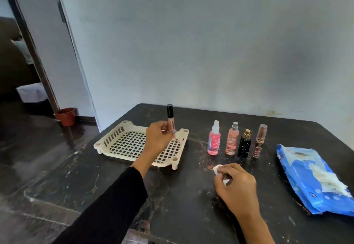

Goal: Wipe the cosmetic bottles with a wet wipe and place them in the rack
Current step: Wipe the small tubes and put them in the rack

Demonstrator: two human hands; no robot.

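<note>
A terracotta pot [66, 117] sits on the floor by the doorway [23, 67].

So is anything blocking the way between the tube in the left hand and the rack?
Nothing visible does. The left hand holds the tube upright directly over the rack, whose grid floor shows nothing lying in it. The four bottles stand off to the right on the table, clear of that path.
</note>
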